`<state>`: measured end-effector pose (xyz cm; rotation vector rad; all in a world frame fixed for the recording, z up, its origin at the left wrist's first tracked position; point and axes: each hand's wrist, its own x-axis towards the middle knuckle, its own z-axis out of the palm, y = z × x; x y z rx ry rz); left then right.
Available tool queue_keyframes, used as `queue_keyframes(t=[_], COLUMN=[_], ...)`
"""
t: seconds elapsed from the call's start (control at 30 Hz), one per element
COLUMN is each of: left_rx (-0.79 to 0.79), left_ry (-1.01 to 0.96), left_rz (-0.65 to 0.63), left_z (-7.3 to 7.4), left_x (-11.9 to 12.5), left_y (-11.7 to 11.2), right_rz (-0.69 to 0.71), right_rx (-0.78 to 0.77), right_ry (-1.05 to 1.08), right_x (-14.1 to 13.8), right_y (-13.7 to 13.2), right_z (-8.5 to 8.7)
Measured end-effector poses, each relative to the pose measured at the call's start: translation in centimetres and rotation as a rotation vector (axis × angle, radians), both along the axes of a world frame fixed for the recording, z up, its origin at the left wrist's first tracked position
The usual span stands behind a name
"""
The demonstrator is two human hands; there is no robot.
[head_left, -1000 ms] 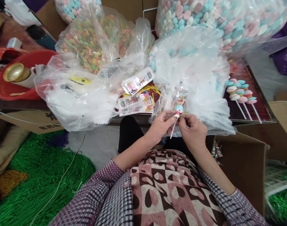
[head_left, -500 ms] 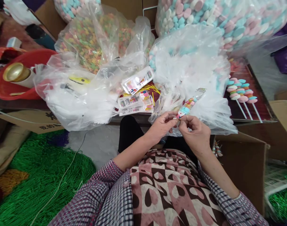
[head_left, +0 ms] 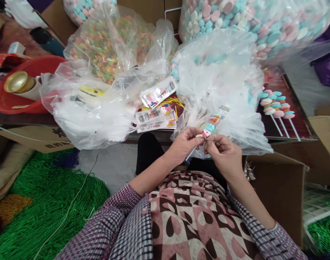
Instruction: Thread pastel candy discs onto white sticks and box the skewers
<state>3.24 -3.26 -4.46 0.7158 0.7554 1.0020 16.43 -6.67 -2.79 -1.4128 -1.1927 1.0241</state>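
Left hand (head_left: pixel 183 144) and right hand (head_left: pixel 224 153): fingers pinched closed on the lower end of a wrapped candy stick (head_left: pixel 212 122), tilted, just before the dark surface (head_left: pixel 303 122). Clear bags of sweets (head_left: pixel 105 47) crowd it. Cardboard box (head_left: pixel 281 187) right; green matting (head_left: pixel 46 202) on floor left.

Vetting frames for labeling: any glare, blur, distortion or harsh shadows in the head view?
Head view: even soft light, no hard shadows; glare whitens the clear bags; left hand, right hand and candy stick sharp, no motion blur; wide-angle warp toward the corners.
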Motion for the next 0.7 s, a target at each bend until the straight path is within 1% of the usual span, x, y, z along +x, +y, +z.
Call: queue_keyframes(t=[0.13,0.2,0.27,0.37,0.43,0.5,0.6,0.7], left_rx=[0.106,0.122,0.077,-0.018,-0.042,-0.018,0.051,0.125], left_ry=[0.207,0.274,0.263,0.119,0.054,0.067,0.136,0.205], left_rz=[0.110,0.157,0.129,0.006,-0.029,0.006,0.080,0.106], left_z=[0.0,-0.1,-0.2,-0.2,-0.2,-0.3,-0.5,-0.6], left_x=[0.1,0.1,0.1,0.3,0.4,0.4,0.4,0.2], left_y=[0.0,0.0,-0.1,-0.3,-0.4,-0.3,-0.2,-0.1], right_rz=[0.020,0.034,0.043,0.040,0.064,0.126,0.213,0.247], right_rx=[0.011,0.025,0.026,0.006,-0.009,-0.026,-0.042,-0.028], right_ry=[-0.094,-0.121,-0.088,0.023,0.060,0.052,0.011,-0.034], right_x=[-0.1,-0.2,-0.2,-0.1,-0.1,-0.3,-0.7,-1.1], right_y=[-0.4,-0.5,-0.5,-0.5,-0.6,-0.8,-1.0,-1.2], right_z=[-0.7,-1.0,-1.1,-0.9,-0.6,-0.4,-0.3,-0.5])
